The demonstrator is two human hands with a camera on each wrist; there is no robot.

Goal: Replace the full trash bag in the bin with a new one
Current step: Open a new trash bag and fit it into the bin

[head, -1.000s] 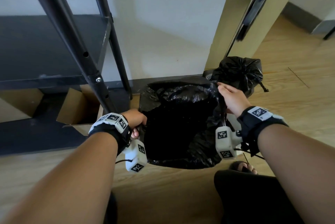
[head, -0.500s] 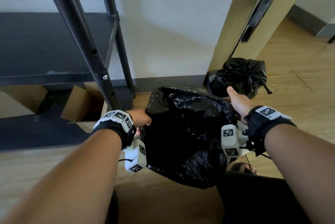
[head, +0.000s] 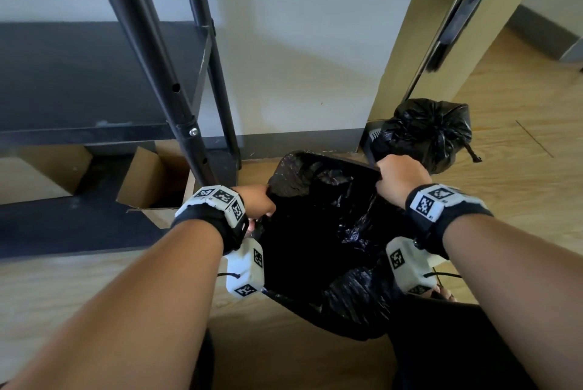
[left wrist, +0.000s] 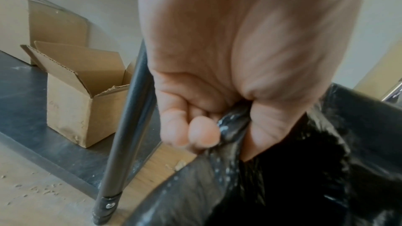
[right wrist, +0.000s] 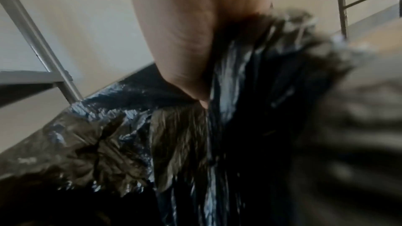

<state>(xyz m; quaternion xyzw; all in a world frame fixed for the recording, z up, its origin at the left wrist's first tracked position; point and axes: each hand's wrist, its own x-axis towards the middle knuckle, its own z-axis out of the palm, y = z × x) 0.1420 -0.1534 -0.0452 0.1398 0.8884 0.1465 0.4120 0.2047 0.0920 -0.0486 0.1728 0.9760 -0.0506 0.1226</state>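
The new trash bag hung open between both hands, low over the wooden floor in front of the person. The left hand had its fingers clenched around a bunched fold of the bag's left rim. The right hand was curled over the far right rim, grasping the film there. The bin itself could not be made out under the black plastic.

The film looked thin, light and slippery, likely to crumple and slide, so the rim hem seemed the best place to hold, spread wide and drawn taut.

The full bag, tied at its top, sat on the floor just beyond the right hand, beside the door frame. On the left, a black shelf leg stood close to the left hand and could snag the plastic; an open cardboard box sat behind it.
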